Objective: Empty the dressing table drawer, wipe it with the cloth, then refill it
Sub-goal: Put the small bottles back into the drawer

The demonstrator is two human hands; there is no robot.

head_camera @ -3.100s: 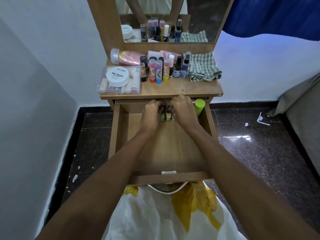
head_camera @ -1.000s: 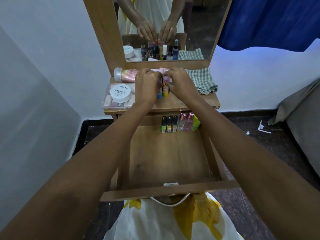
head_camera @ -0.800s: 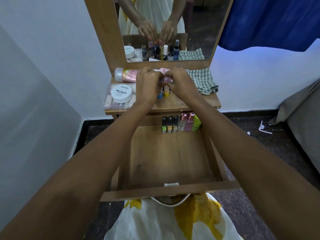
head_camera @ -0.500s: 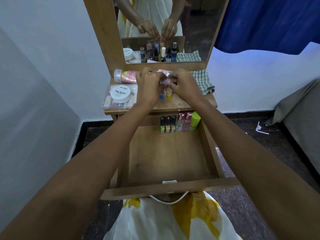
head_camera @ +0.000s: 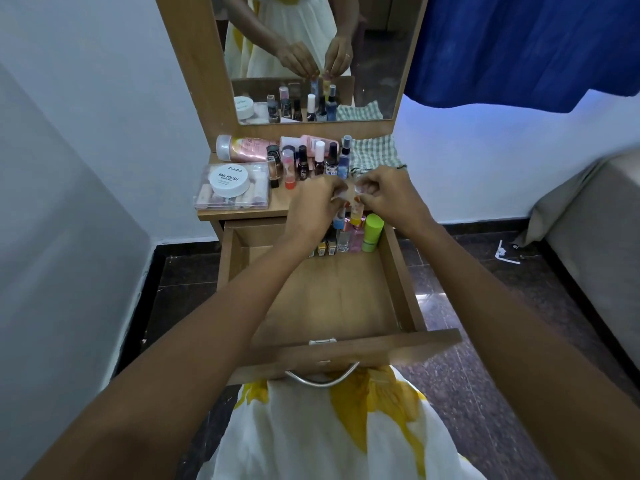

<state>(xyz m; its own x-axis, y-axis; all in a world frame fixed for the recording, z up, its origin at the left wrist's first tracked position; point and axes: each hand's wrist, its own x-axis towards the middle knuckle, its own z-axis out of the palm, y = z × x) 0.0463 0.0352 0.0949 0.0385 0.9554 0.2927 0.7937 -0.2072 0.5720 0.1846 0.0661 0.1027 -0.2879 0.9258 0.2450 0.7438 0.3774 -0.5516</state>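
The wooden drawer (head_camera: 332,299) stands pulled out, its floor mostly bare. Along its back wall stands a row of small nail polish bottles (head_camera: 327,248), pink bottles (head_camera: 355,239) and a green tube (head_camera: 373,232). My left hand (head_camera: 313,207) pinches a blue-ended tube (head_camera: 339,221) and my right hand (head_camera: 389,195) pinches a yellow-ended tube (head_camera: 356,213); both tubes hang upright just above that row. The green checked cloth (head_camera: 375,153) lies at the tabletop's back right.
On the tabletop lie a pink bottle (head_camera: 242,147), a clear box with a white nail polish jar (head_camera: 231,186), a red-ended tube (head_camera: 289,169) and several dark bottles (head_camera: 320,162). The mirror (head_camera: 311,46) rises behind. A bed (head_camera: 595,216) stands to the right.
Both hands lifted the blue-ended and yellow-ended tubes off the tabletop and brought them forward and down over the back of the drawer.
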